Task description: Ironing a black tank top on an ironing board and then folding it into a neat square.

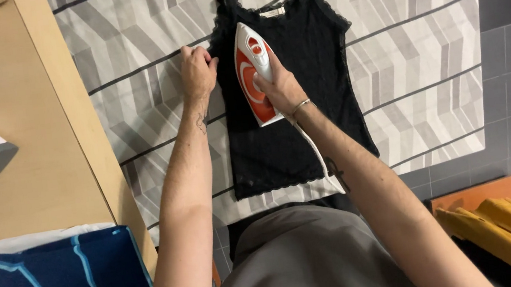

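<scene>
Iron (255,75) gripped in right hand (280,88) | on black top (303,111) | left hand (196,71) pinching its edge

Evenly lit, moderately bright, soft indoor light | faint shadows under forearms on grey-and-white patterned cover (424,32) | black top (301,92) too dark for weave detail | slight sheen on red-and-white iron (255,78) | sharp at centre, mild softness and wide-angle stretch toward edges | no strong glare
</scene>
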